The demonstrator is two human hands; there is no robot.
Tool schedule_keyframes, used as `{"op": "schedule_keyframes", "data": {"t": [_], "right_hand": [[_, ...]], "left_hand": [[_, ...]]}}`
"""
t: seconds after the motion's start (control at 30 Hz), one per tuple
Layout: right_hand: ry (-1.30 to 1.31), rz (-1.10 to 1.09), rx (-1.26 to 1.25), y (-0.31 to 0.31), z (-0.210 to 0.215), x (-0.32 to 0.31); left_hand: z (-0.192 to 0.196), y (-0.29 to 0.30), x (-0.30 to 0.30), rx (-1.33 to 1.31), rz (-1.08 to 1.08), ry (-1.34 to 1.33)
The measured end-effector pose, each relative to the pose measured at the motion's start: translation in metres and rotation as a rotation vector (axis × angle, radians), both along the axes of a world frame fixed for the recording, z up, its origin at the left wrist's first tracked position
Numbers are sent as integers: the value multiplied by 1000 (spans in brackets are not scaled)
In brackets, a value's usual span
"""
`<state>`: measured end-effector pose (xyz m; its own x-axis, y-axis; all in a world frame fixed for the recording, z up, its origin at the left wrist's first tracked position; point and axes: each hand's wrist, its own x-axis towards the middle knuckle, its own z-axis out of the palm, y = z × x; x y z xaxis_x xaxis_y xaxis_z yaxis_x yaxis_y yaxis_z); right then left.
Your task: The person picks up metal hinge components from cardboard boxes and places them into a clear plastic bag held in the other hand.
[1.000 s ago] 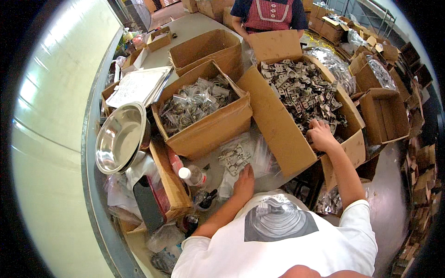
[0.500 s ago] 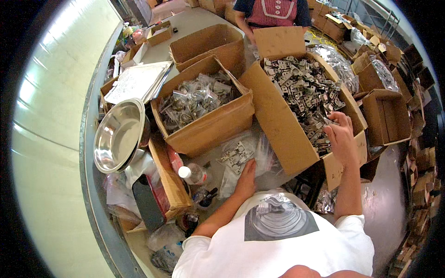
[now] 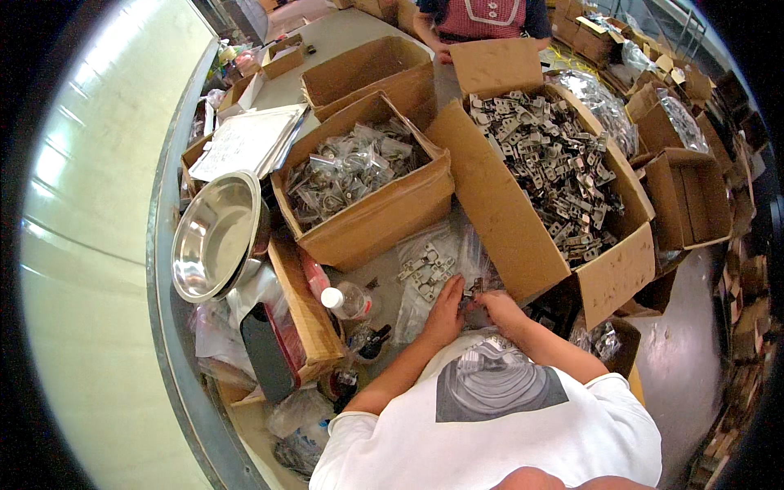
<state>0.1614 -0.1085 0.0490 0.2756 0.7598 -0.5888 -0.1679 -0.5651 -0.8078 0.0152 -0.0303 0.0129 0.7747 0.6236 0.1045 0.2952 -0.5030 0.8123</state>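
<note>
My left hand (image 3: 443, 314) rests at the near side of a clear plastic bag (image 3: 408, 314), fingers stretched out. Several flat silvery metal brackets (image 3: 426, 271) with holes lie on the bag, just beyond its fingertips. My right hand (image 3: 504, 313) is beside it, fingers closed around a small metal bracket (image 3: 474, 287) that shows between the two hands. Part of that bracket is hidden by the fingers. More loose brackets (image 3: 551, 155) fill the open cardboard box (image 3: 498, 208) at the right.
A carton (image 3: 376, 233) of small bagged parts stands beyond my left hand. Left of it are a steel bowl (image 3: 216, 237), papers (image 3: 245, 143) and a white-capped bottle (image 3: 349, 301). Across the table a person in a red checked apron (image 3: 482, 18) stands near the box flap.
My right hand has come out of the box of brackets and moved down and left, beside my left hand. My left hand has shifted slightly right. The view has moved a little.
</note>
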Motion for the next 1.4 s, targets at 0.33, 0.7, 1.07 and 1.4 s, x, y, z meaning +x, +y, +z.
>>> {"op": "schedule_keyframes", "data": {"t": [0.33, 0.7, 1.07, 1.4], "right_hand": [[-668, 417, 354, 9, -65, 11], [-673, 184, 120, 8, -55, 14], [-882, 534, 467, -14, 37, -7], [-1327, 291, 889, 55, 122, 0]], "left_hand": [[-3, 0, 3, 121, -226, 22], [22, 8, -32, 167, -255, -1], [5, 25, -24, 311, 40, -190], [134, 51, -12, 195, 217, -266]]}}
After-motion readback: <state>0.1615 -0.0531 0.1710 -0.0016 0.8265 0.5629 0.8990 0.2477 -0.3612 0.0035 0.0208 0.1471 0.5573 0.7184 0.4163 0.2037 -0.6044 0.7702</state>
